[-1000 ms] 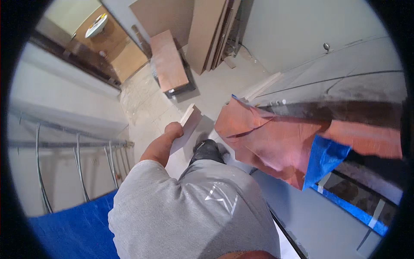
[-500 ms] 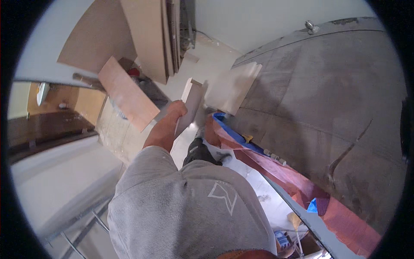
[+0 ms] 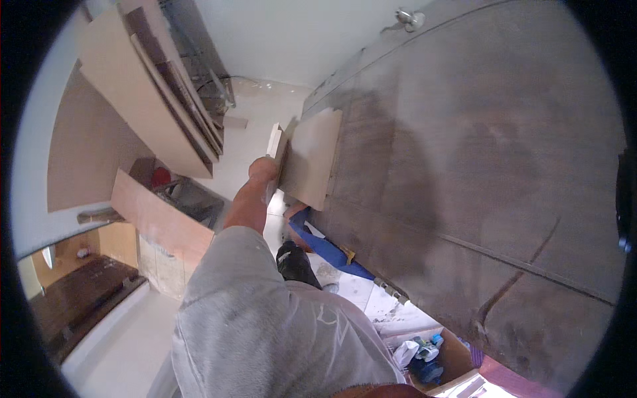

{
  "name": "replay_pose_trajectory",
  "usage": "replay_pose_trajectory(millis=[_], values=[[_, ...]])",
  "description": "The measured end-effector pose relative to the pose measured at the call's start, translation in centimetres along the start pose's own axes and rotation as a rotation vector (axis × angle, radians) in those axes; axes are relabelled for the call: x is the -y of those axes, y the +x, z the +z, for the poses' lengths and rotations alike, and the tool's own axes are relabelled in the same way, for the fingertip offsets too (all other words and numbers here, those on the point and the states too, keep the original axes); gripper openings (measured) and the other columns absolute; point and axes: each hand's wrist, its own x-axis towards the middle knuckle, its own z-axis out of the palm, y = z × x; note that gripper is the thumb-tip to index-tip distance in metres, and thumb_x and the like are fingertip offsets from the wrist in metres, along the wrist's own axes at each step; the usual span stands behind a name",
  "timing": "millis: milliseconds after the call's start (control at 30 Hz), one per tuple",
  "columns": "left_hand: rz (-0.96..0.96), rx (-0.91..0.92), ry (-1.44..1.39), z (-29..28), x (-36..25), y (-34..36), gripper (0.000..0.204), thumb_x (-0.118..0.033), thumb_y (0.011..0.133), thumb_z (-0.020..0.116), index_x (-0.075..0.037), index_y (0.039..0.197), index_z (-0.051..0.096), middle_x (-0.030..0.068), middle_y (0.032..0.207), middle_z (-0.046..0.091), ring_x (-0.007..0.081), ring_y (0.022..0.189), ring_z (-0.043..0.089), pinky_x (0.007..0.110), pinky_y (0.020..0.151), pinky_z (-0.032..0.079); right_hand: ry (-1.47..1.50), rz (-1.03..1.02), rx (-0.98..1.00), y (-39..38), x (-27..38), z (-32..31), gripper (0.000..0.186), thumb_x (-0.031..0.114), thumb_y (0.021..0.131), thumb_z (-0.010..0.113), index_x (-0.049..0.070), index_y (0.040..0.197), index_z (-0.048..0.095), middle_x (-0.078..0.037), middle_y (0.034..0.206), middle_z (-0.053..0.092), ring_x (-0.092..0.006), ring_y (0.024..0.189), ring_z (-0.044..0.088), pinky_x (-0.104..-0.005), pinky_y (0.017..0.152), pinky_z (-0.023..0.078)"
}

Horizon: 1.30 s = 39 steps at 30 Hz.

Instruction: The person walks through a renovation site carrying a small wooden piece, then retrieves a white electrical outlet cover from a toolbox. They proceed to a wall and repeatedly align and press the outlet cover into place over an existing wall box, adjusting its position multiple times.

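My left hand (image 3: 263,168) is closed on a narrow pale wooden board (image 3: 277,138) held out at arm's length. The board is beside a wider pale panel (image 3: 313,151), which lies along the edge of a large grey-brown surface (image 3: 494,152); whether the two touch, I cannot tell. Below the panel, blue sheeting (image 3: 322,245) hangs along that surface's edge, near small metal fittings (image 3: 391,290). My right hand is not visible.
Large boards (image 3: 146,99) lean at the upper left, near a reddish plywood piece (image 3: 159,215) and a red container (image 3: 160,177). A doorway shows brown woodwork (image 3: 79,298) at lower left. A metal fixture (image 3: 410,20) is top right. A cardboard box of items (image 3: 450,355) sits lower right.
My view has swung right, so the grey-brown surface fills more of it and the ladder-like metal rails have left it. The held board has moved beside the wider panel.
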Motion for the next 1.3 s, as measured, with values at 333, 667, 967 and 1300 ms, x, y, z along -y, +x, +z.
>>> replay_pose_trajectory(millis=[333, 667, 967, 1300], values=[[0.364, 0.005, 0.106, 2.7, 1.6, -1.9, 0.066, -0.061, 0.091, 0.049, 0.001, 0.089, 0.073, 0.0264, 0.098, 0.068, 0.0427, 0.096, 0.064, 0.049, 0.088, 0.049, 0.078, 0.009, 0.138, 1.8, -3.9, 4.7, 0.039, 0.042, 0.094, 0.062, 0.008, 0.075, 0.061, -0.004, 0.063, 0.055, -0.0175, 0.054, 0.051, -0.0393, 0.049, 0.039], [0.768, 0.421, 0.556, 10.8, -3.3, -16.5, 0.056, -0.056, 0.088, 0.058, -0.005, 0.106, 0.072, 0.0194, 0.111, 0.067, 0.0336, 0.102, 0.064, 0.044, 0.085, 0.051, 0.288, -0.114, 0.218, 14.0, -12.3, 12.7, 0.039, 0.044, 0.090, 0.067, 0.006, 0.083, 0.068, -0.009, 0.073, 0.065, -0.0206, 0.058, 0.060, -0.0423, 0.050, 0.047], [1.008, 0.580, 0.871, 21.2, -16.7, -31.1, 0.051, -0.050, 0.090, 0.058, -0.003, 0.104, 0.072, 0.0177, 0.102, 0.069, 0.0318, 0.091, 0.066, 0.043, 0.079, 0.052, 0.396, -0.067, 0.301, 16.8, -21.4, 16.2, 0.057, 0.050, 0.087, 0.067, 0.003, 0.119, 0.065, -0.015, 0.103, 0.068, -0.0260, 0.082, 0.069, -0.0406, 0.068, 0.059], [1.043, 0.768, 1.058, 32.0, -28.5, -39.3, 0.046, -0.044, 0.092, 0.058, -0.001, 0.101, 0.073, 0.0158, 0.091, 0.072, 0.0298, 0.079, 0.067, 0.042, 0.071, 0.053, 0.621, 0.075, 0.152, 20.1, -34.6, 12.6, 0.050, 0.048, 0.085, 0.070, 0.002, 0.106, 0.071, -0.013, 0.082, 0.068, -0.0221, 0.068, 0.064, -0.0346, 0.062, 0.053]])
